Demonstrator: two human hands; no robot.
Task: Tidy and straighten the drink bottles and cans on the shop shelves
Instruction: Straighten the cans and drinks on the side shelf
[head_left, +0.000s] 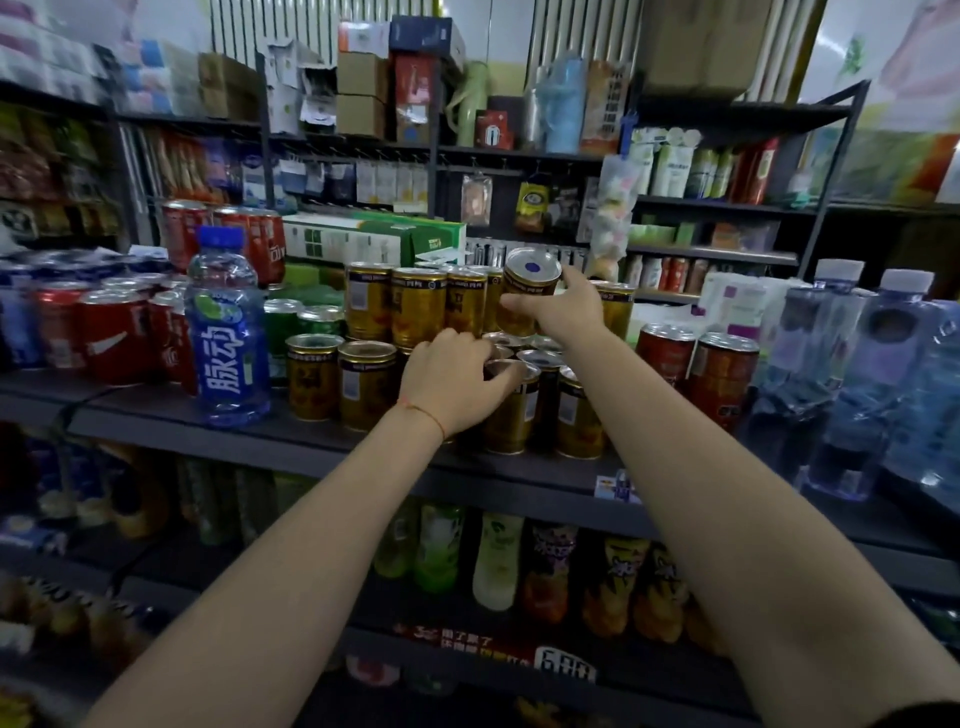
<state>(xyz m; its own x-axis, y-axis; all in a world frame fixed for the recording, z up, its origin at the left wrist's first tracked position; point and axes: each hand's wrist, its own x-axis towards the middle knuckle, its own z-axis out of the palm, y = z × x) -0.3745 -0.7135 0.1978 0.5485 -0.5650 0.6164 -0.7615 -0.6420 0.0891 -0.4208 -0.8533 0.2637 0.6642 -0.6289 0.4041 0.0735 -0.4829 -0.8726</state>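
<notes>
Gold cans stand in two tiers on the dark shelf (322, 441). My right hand (563, 312) grips one gold can (527, 283), tilted towards me above the upper row, its silver top showing. My left hand (452, 382) lies over the tops of the front-row gold cans (511, 410), fingers curled round the rim of one. More gold cans (366, 384) stand to the left of that hand, and an upper row (418, 304) stands behind it.
A blue drink bottle (226, 332) stands at the shelf front, left of the gold cans. Red cola cans (111, 332) fill the left. Two red cans (722, 374) and large water bottles (857, 384) stand at the right. Bottled drinks (496, 561) line the lower shelf.
</notes>
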